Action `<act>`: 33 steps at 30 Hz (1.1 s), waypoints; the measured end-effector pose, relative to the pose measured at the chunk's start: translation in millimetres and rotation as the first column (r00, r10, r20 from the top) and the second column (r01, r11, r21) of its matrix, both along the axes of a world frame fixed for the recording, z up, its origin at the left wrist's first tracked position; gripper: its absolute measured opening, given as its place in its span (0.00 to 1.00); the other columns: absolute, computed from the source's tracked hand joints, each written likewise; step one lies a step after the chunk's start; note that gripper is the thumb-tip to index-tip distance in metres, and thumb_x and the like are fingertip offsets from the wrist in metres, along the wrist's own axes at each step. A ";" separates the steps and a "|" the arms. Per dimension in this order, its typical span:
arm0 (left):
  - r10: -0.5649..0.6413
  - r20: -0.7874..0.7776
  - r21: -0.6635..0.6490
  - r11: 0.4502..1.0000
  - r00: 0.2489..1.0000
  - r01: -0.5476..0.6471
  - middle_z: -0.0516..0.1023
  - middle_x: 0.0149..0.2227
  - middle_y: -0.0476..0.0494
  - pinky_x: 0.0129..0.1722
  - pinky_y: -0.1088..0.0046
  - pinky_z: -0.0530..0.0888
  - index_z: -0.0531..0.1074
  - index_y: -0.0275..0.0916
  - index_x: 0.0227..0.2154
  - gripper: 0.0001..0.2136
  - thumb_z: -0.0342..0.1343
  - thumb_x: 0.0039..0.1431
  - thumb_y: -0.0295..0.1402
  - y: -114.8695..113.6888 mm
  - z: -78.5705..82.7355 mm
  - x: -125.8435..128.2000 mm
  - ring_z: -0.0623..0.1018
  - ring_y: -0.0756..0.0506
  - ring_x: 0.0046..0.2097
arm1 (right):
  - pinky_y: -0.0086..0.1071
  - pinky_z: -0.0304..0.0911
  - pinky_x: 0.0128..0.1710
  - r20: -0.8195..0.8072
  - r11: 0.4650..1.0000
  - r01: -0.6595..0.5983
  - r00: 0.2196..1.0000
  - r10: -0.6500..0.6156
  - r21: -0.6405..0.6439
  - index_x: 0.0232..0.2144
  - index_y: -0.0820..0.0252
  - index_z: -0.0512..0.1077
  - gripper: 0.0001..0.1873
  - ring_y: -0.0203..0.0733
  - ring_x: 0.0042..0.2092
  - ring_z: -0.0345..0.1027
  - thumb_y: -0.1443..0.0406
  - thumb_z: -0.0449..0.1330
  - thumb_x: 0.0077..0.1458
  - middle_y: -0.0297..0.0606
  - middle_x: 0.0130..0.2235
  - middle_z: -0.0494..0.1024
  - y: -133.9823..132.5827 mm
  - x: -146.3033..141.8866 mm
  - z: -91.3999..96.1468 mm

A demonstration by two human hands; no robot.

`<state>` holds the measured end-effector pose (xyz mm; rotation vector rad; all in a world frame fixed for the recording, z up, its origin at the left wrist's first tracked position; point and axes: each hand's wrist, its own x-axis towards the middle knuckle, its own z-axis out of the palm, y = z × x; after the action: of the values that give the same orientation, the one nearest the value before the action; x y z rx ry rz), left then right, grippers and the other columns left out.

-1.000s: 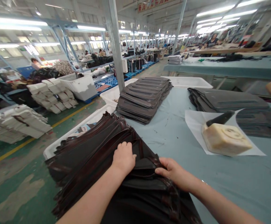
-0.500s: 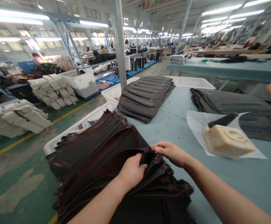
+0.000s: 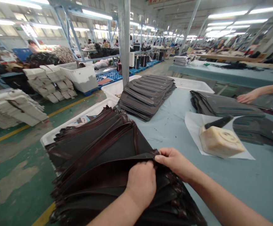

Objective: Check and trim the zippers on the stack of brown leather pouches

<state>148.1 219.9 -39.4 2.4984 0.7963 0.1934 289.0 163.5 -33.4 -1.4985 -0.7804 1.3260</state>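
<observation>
Stacked dark panels with glossy brown trim (image 3: 103, 141), apparently sewn bag pieces, fan out in front of me. The edge of one black panel (image 3: 127, 157) is raised from the pile, its brown inner side showing. My right hand (image 3: 175, 163) pinches this panel's corner between thumb and fingers. Just left of it, my left hand (image 3: 142, 182) is closed at the same edge, knuckles up; its fingertips are hidden in the fold. More trimmed panels (image 3: 174, 194) lie beneath and nearer to me.
Grey panels (image 3: 148, 94) are stacked farther along the blue-green table (image 3: 167, 131). To the right, a yellowish block (image 3: 221, 141) with a black-handled tool (image 3: 218, 121) sits on white paper (image 3: 191, 125). Another person's hand (image 3: 248, 96) rests on a second grey pile (image 3: 221, 103). White bins (image 3: 56, 135) border the left.
My left hand has turned knuckles up and its fingers have curled at the panel's edge. That edge is lifted more. The other person's hand has come onto the grey pile.
</observation>
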 end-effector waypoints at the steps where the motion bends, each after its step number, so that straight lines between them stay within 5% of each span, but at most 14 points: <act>1: -0.025 -0.002 0.015 1.000 1.000 0.025 0.75 0.36 0.42 0.37 0.66 0.69 0.68 0.39 0.36 0.13 0.37 0.59 0.32 -3.3 -0.1 -0.8 0.74 0.42 0.37 | 0.27 0.55 0.25 0.014 0.999 0.050 0.999 -0.050 0.002 0.22 0.64 0.66 0.15 0.32 0.24 0.58 0.55 0.60 0.43 0.31 0.21 0.68 -2.1 -4.6 -3.1; 6: -0.116 -0.003 0.097 0.989 0.993 0.115 0.74 0.39 0.42 0.41 0.64 0.68 0.67 0.39 0.40 0.14 0.37 0.58 0.27 -15.2 -2.0 -3.8 0.72 0.42 0.39 | 0.26 0.50 0.22 0.112 0.980 0.197 0.974 -0.198 0.023 0.16 0.62 0.61 0.20 0.30 0.21 0.52 0.52 0.57 0.45 0.28 0.17 0.60 -14.4 -16.9 -11.4; 13: -0.143 -0.036 0.139 0.979 0.989 0.147 0.74 0.37 0.42 0.39 0.64 0.69 0.67 0.40 0.39 0.13 0.40 0.55 0.25 -22.5 -6.0 -4.9 0.72 0.42 0.39 | 0.33 0.60 0.30 -0.219 0.984 0.162 0.960 -0.174 -0.071 0.21 0.63 0.71 0.26 0.38 0.24 0.63 0.46 0.50 0.48 0.34 0.18 0.70 -24.6 -15.7 1.4; 19: -0.139 -0.042 0.143 0.979 0.989 0.144 0.75 0.34 0.39 0.40 0.65 0.69 0.70 0.37 0.37 0.14 0.40 0.53 0.23 -23.4 -7.5 -4.4 0.73 0.43 0.38 | 0.32 0.60 0.29 -0.249 0.983 0.150 0.953 -0.173 -0.109 0.23 0.66 0.71 0.19 0.37 0.25 0.64 0.53 0.62 0.41 0.35 0.21 0.72 -31.4 -15.5 1.7; 28: -0.056 0.143 -0.074 0.995 0.988 0.067 0.76 0.34 0.43 0.45 0.67 0.67 0.70 0.39 0.40 0.16 0.42 0.51 0.23 -20.6 -9.0 -1.0 0.73 0.44 0.41 | 0.30 0.60 0.34 -0.162 0.997 -0.067 0.984 0.071 0.026 0.29 0.63 0.69 0.12 0.35 0.31 0.64 0.60 0.62 0.43 0.31 0.26 0.71 -48.4 -1.1 -1.4; 33: 0.016 0.259 -0.331 0.941 0.966 0.073 0.75 0.38 0.41 0.46 0.67 0.65 0.72 0.36 0.37 0.12 0.49 0.51 0.30 -22.4 -0.7 1.9 0.72 0.42 0.42 | 0.26 0.55 0.27 0.153 1.000 0.018 0.988 -0.017 -0.008 0.24 0.63 0.67 0.12 0.32 0.27 0.58 0.58 0.60 0.43 0.30 0.23 0.66 -49.8 -3.1 4.0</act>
<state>150.1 197.5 -40.1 2.1051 0.6242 0.3355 285.9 113.7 -29.4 -1.6255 -0.8568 1.2135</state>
